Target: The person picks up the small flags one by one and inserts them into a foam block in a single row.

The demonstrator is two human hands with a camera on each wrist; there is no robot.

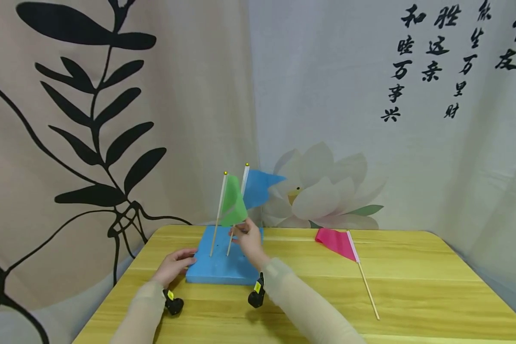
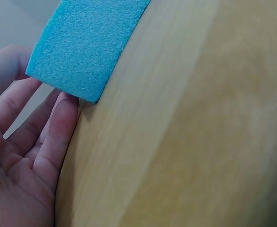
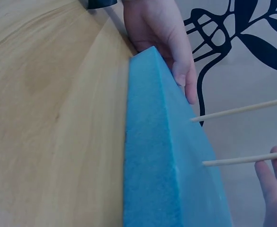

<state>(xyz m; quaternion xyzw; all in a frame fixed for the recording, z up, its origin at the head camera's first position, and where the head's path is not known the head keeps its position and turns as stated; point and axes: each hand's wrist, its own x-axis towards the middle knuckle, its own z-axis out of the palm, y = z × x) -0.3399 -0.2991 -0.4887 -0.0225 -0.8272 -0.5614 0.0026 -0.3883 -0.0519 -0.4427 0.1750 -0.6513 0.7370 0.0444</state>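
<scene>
A blue foam block [image 1: 223, 274] lies on the table with two small flags standing in its top. My left hand [image 1: 175, 266] rests against the block's left side, its fingers at the edge; in the left wrist view some fingertips are hidden behind the foam. The green flag [image 1: 232, 203] stands on the left, leaning slightly. Beside it, my right hand [image 1: 250, 241] pinches the thin wooden stick of the blue flag [image 1: 258, 187], below the cloth. Both stick ends meet the block's top face in the right wrist view. The green cloth overlaps part of the blue flag's pole.
A pink flag [image 1: 337, 244] on a wooden stick lies to the right on the wooden table [image 1: 434, 272]. Behind the table hangs a curtain [image 1: 198, 119] printed with leaves, a flower and writing. Each wrist carries a small black camera [image 1: 173, 304].
</scene>
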